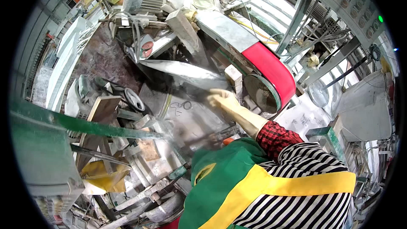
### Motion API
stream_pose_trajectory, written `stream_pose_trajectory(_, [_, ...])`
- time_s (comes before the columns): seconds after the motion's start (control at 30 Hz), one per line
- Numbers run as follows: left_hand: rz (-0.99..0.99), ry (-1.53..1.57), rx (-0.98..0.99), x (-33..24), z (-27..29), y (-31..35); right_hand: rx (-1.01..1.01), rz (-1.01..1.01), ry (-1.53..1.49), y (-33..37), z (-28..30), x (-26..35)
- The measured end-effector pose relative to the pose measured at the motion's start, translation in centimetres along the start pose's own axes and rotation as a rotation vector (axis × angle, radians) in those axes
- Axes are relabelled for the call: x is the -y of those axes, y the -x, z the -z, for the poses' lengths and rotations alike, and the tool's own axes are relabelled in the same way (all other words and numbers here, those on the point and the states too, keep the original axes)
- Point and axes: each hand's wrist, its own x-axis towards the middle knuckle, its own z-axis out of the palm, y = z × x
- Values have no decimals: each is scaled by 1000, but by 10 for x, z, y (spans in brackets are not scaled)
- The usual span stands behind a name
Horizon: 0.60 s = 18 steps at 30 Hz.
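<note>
My right hand (224,100), in a cream glove with a red-and-black checked cuff, reaches over a dusty grey work surface (196,121). Its fingers look curled, and whatever they may hold cannot be made out. Just beyond the hand stands a whitish block (233,76). To its right is the rounded end of a belt machine with a red band (271,65). A pale, glossy elongated sheet-like shape (184,70) lies past my fingertips, partly smeared. Dark squiggles mark the surface left of the hand. My left hand is out of sight.
A green metal bar (89,124) crosses the left side. Wooden boards (101,114) and a yellow sheet (104,174) sit below it. A motor (142,2) stands at the far end. A control panel (345,0) with lit green buttons hangs at upper right.
</note>
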Motion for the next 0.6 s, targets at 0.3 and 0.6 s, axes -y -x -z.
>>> stream_pose_trajectory(0.3, [21, -92, 101, 27, -1, -23, -47, -72, 316, 54, -19, -13])
stream_pose_trajectory(0.6, [228, 6, 246, 80, 37, -46, 87, -49, 305, 61, -47, -44])
